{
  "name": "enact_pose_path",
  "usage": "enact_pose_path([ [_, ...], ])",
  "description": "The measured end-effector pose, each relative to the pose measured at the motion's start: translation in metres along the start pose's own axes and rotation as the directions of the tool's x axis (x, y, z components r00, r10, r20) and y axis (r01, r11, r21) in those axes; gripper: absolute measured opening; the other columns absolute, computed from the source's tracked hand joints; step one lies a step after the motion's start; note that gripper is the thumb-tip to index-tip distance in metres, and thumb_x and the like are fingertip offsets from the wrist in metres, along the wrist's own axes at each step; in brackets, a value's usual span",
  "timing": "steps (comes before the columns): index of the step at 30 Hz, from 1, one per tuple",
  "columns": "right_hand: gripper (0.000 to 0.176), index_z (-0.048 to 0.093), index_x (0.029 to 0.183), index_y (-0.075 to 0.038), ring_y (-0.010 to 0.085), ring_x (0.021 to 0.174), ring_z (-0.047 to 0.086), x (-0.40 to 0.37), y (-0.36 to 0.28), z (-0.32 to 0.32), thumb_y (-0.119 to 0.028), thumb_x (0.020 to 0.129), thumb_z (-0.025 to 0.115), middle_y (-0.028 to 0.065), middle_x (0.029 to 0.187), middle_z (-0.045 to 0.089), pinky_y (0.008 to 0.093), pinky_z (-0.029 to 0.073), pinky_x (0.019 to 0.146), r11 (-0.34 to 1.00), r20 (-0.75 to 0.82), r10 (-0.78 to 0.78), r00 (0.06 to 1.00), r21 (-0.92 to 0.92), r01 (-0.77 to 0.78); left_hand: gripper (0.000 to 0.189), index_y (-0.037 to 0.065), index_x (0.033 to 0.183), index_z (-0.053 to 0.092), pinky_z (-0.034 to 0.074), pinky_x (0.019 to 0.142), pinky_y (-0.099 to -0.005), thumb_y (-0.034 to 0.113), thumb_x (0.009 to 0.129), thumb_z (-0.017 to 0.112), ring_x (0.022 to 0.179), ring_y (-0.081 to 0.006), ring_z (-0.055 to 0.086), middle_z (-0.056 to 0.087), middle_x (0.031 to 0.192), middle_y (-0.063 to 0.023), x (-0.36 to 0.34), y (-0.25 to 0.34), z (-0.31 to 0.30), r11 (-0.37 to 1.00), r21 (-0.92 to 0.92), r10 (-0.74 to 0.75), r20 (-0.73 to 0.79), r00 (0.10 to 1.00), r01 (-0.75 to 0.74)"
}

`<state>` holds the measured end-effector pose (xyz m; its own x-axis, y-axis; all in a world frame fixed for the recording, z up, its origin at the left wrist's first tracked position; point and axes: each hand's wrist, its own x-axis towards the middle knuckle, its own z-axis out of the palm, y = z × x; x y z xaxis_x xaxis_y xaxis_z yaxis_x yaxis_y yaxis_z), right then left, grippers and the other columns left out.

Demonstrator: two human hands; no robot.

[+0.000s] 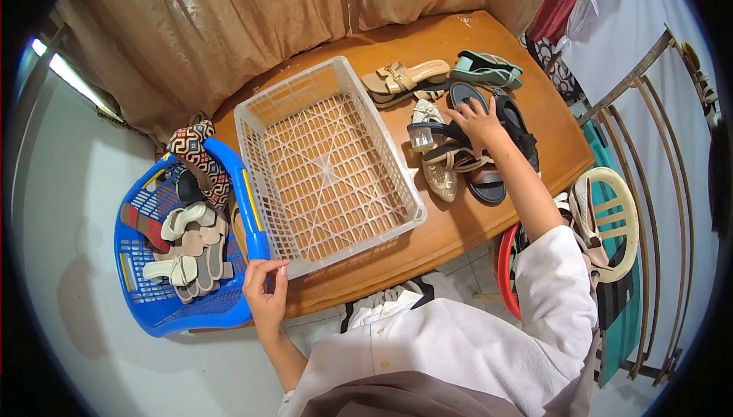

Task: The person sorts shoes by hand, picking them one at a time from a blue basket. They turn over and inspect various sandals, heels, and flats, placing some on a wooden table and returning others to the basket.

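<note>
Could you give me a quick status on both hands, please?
Left hand at blue basket rim. Right hand open on black sandal. White crate sits between.

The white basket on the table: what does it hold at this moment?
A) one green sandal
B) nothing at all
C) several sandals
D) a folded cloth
B: the white basket shows only its bare lattice floor, while the sandals lie beside it on the table under the right hand, and other shoes fill the blue basket.
</note>
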<state>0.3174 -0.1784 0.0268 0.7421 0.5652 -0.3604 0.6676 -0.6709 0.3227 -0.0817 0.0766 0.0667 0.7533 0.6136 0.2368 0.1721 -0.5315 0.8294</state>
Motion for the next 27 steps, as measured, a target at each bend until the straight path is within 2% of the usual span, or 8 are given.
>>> enact_pose_path([
  [3, 0.116, 0.023, 0.139, -0.026, 0.0302, 0.132, 0.023, -0.007, 0.007, 0.005, -0.017, 0.042, 0.086, 0.0013, 0.139, 0.030, 0.0645, 0.017, 0.101, 0.995, -0.139, 0.081, 0.987, 0.068, -0.072, 0.008, 0.001, 0.083, 0.064, 0.041, 0.063, -0.0242, -0.001, 0.076, 0.061, 0.069, -0.0143, 0.050, 0.052, 0.077, -0.0069, -0.004, 0.000, -0.001, 1.000, 0.010, -0.023, 0.001, 1.000, 0.023],
  [5, 0.103, 0.034, 0.133, -0.023, 0.0311, 0.130, 0.026, -0.021, 0.011, 0.002, -0.013, 0.043, 0.084, 0.0029, 0.137, 0.033, 0.0594, 0.019, 0.104, 0.982, -0.210, 0.135, 0.968, 0.156, -0.104, 0.008, 0.001, 0.083, 0.063, 0.041, 0.063, -0.0241, -0.001, 0.076, 0.061, 0.069, -0.0141, 0.050, 0.052, 0.077, -0.0066, -0.008, 0.002, -0.003, 0.999, 0.004, -0.040, -0.008, 0.999, 0.040],
  [7, 0.095, 0.040, 0.130, -0.021, 0.0317, 0.129, 0.027, -0.034, 0.013, -0.002, -0.014, 0.045, 0.084, 0.0035, 0.136, 0.034, 0.0579, 0.019, 0.104, 0.959, -0.200, 0.197, 0.960, 0.241, -0.147, 0.008, 0.000, 0.084, 0.063, 0.041, 0.063, -0.0240, -0.001, 0.077, 0.061, 0.069, -0.0138, 0.050, 0.052, 0.076, -0.0062, -0.010, 0.003, -0.003, 0.999, 0.020, -0.040, -0.014, 0.999, 0.040],
  [13, 0.085, 0.044, 0.126, -0.018, 0.0331, 0.129, 0.028, -0.072, 0.015, -0.001, -0.020, 0.051, 0.082, 0.0059, 0.135, 0.035, 0.0566, 0.019, 0.105, 0.899, -0.160, 0.275, 0.948, 0.393, -0.195, 0.008, 0.000, 0.084, 0.063, 0.041, 0.063, -0.0240, -0.001, 0.076, 0.060, 0.069, -0.0136, 0.050, 0.052, 0.075, -0.0055, -0.019, 0.015, 0.003, 0.998, 0.044, -0.042, -0.053, 0.998, 0.044],
  [18, 0.078, 0.045, 0.126, -0.013, 0.0329, 0.127, 0.029, -0.092, 0.020, -0.003, -0.027, 0.058, 0.080, 0.0108, 0.133, 0.037, 0.0533, 0.020, 0.106, 0.890, -0.091, 0.245, 0.965, 0.417, -0.187, 0.008, 0.000, 0.083, 0.063, 0.042, 0.065, -0.0240, -0.002, 0.076, 0.060, 0.069, -0.0139, 0.050, 0.052, 0.075, -0.0060, -0.032, 0.023, 0.010, 0.994, 0.086, -0.062, -0.060, 0.996, 0.067],
  [24, 0.073, 0.046, 0.124, -0.012, 0.0289, 0.125, 0.033, -0.107, 0.025, -0.023, -0.029, 0.061, 0.078, 0.0095, 0.128, 0.043, 0.0506, 0.024, 0.105, 0.900, -0.142, 0.170, 0.975, 0.426, -0.095, 0.010, 0.000, 0.084, 0.064, 0.041, 0.063, -0.0244, -0.003, 0.076, 0.059, 0.069, -0.0137, 0.050, 0.052, 0.075, -0.0059, -0.049, 0.041, 0.020, 0.990, 0.082, -0.106, -0.096, 0.990, 0.114],
  [27, 0.071, 0.046, 0.125, -0.011, 0.0282, 0.124, 0.035, -0.111, 0.025, -0.032, -0.029, 0.063, 0.076, 0.0098, 0.127, 0.045, 0.0484, 0.025, 0.105, 0.900, -0.238, 0.145, 0.960, 0.434, -0.029, 0.012, 0.001, 0.084, 0.064, 0.041, 0.062, -0.0243, -0.004, 0.075, 0.059, 0.068, -0.0135, 0.050, 0.052, 0.074, -0.0060, -0.063, 0.049, 0.022, 0.984, 0.093, -0.138, -0.139, 0.981, 0.152],
])
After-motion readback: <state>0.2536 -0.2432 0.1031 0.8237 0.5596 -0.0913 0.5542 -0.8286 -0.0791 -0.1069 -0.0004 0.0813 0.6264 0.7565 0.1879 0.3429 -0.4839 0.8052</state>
